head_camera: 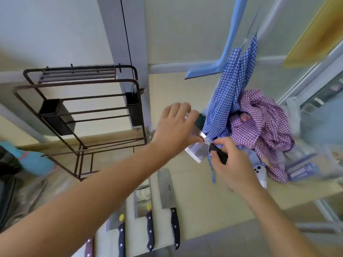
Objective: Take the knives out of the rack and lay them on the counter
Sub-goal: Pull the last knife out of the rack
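Rack: the dark wire rack [81,115] hung on the wall to the left, and I could see no knife in it; its bars and two dark holders looked bare from where I stood.

Done so far: three knives lay side by side on the pale counter [200,204], blades pointing away and black riveted handles toward the person: a cleaver with a yellow sticker [118,230], a second yellow-stickered cleaver [145,210], and a longer plain one [168,197]. A reddish handle [89,247] poked in at the bottom edge; I could not tell what it belonged to.

In hand: a fourth cleaver [196,145] was held in the air above the counter, just in front of the hanging checked cloths [241,108].

Right hand: the right hand [228,160] was closed round the black handle.

Left hand: the left hand [176,127] lay spread over the flat of the blade, thumb and fingertips pinching it at the edges.

Left to do: by my reckoning only this knife needed setting down, likely to the right of the row.

Look of the knife: broad rectangular steel blade, bright and reflective, blurred in places; short black handle mostly hidden in the grip.
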